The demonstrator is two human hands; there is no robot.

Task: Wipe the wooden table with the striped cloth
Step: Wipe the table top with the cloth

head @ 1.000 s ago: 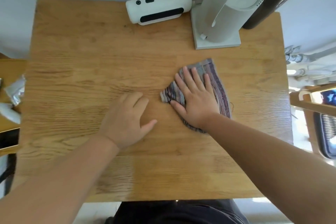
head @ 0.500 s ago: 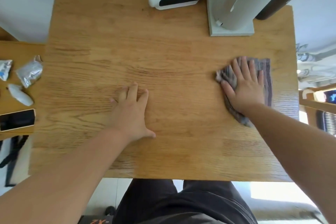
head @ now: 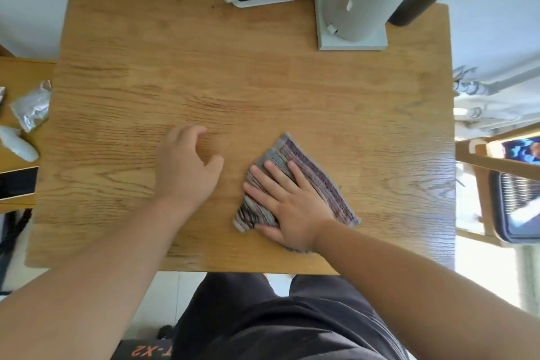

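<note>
Left hand [head: 187, 168]: palm down, fingers loosely curled, thumb out toward right, holding nothing. Bare forearm runs in from lower left. Right hand [head: 287, 204]: flat, palm down, fingers straight and spread, pointing up-left, pressing striped cloth [head: 309, 161]. Bare forearm enters from lower right. Hands near, not touching.

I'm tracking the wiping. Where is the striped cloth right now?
In the head view, the striped cloth lies under the right hand, right of centre near the wooden table's front edge.
</note>
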